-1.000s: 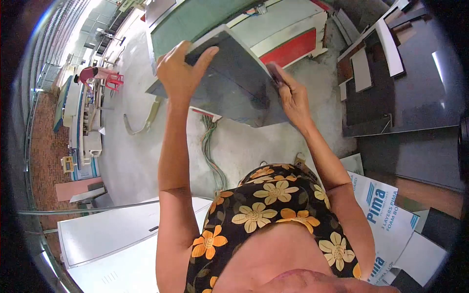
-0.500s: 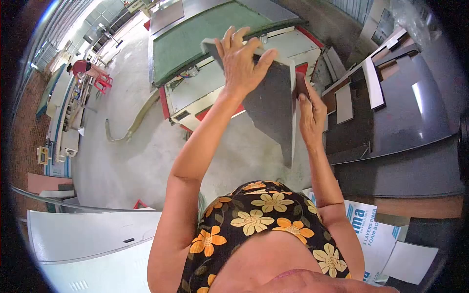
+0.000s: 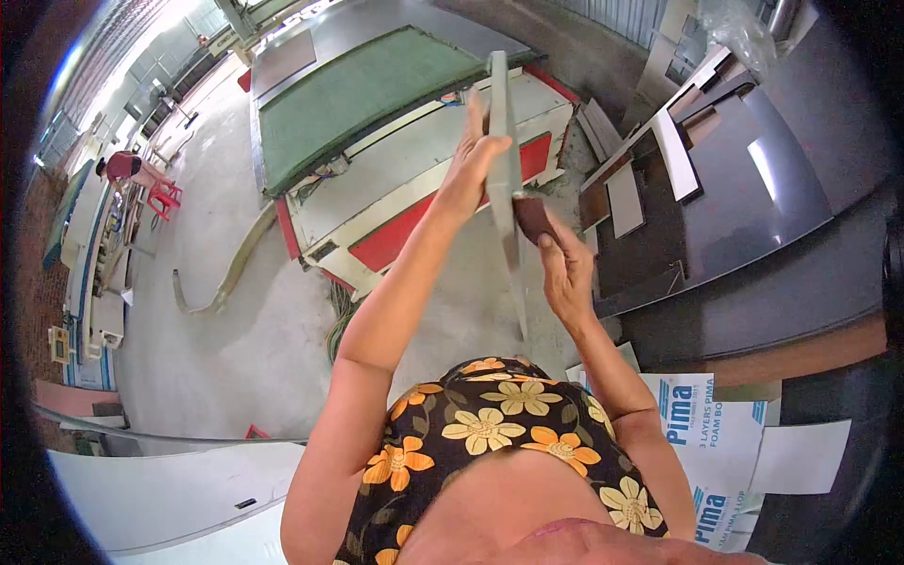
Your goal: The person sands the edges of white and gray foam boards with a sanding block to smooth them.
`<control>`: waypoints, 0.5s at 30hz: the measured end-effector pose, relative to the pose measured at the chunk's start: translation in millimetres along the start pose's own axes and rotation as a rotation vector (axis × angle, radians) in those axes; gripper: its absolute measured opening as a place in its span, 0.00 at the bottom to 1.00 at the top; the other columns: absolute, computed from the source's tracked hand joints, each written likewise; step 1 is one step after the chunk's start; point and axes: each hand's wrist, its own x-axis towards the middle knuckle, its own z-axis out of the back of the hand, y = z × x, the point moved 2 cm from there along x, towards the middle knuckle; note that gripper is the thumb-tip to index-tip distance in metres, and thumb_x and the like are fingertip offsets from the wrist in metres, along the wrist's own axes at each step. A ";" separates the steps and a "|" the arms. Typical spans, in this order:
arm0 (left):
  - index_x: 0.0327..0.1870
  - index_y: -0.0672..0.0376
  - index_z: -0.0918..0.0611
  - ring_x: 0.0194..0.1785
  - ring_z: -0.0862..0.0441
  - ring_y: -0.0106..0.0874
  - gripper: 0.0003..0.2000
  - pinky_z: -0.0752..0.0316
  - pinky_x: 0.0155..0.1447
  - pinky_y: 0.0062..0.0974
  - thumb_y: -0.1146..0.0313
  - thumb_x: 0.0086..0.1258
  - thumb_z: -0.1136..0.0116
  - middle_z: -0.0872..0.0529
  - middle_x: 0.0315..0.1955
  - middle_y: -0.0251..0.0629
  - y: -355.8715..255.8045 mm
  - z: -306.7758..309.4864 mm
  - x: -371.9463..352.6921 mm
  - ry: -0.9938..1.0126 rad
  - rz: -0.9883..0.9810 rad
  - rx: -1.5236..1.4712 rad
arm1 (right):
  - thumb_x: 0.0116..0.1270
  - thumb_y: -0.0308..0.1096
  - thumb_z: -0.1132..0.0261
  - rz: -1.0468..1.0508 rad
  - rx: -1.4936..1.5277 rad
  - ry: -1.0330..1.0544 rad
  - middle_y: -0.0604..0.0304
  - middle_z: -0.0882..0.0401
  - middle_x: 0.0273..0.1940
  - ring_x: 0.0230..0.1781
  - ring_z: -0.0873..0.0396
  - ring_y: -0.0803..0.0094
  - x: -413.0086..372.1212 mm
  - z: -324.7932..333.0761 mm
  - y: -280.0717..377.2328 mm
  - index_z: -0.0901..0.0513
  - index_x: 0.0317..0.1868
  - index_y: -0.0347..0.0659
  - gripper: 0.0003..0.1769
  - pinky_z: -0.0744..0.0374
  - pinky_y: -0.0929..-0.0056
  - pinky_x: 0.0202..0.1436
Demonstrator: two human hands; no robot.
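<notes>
Held up in front of me is a board [image 3: 500, 141], seen nearly edge-on with its pale narrow edge toward me. My left hand [image 3: 464, 179] grips its left side, the thumb lying near the edge and the other fingers partly hidden. In my right hand [image 3: 569, 273] is a dark reddish-brown piece of sandpaper [image 3: 534, 222], pinched between thumb and fingers. The sandpaper's upper end meets or lies very close to the board's right side; contact is hard to make out.
A machine table with a green top [image 3: 377, 104] stands ahead. Dark panels [image 3: 753, 179] and narrow strips lie at the right. White printed foam boards [image 3: 692, 414] are at lower right, a white panel [image 3: 179, 490] at lower left. Another person [image 3: 127, 168] works far left, beside a red stool [image 3: 164, 200].
The board has turned from showing its dark broad face to nearly edge-on. Both hands have shifted, the right one lower and to the left with the sandpaper. The view has swung slightly right.
</notes>
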 end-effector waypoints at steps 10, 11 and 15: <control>0.65 0.65 0.34 0.26 0.28 0.23 0.33 0.30 0.33 0.22 0.71 0.56 0.39 0.18 0.29 0.41 -31.6 15.8 -62.8 -0.065 0.108 0.532 | 0.69 0.25 0.49 0.080 -0.077 0.108 0.47 0.23 0.55 0.56 0.24 0.62 0.7 -18.1 -8.4 0.27 0.59 0.33 0.19 0.30 0.70 0.59; 0.63 0.66 0.31 0.23 0.31 0.22 0.31 0.31 0.31 0.23 0.71 0.56 0.39 0.20 0.23 0.41 -32.4 10.5 -61.9 -0.149 0.086 0.598 | 0.68 0.24 0.49 0.078 -0.103 0.122 0.47 0.23 0.55 0.56 0.24 0.62 3.8 -19.6 -8.0 0.27 0.58 0.33 0.18 0.30 0.70 0.59; 0.59 0.66 0.27 0.22 0.30 0.15 0.24 0.31 0.30 0.18 0.76 0.59 0.42 0.23 0.18 0.29 -21.5 13.3 -57.5 -0.279 -0.065 0.692 | 0.68 0.22 0.50 0.052 -0.152 0.120 0.46 0.23 0.55 0.55 0.23 0.60 22.0 -15.5 0.1 0.26 0.58 0.33 0.18 0.29 0.70 0.59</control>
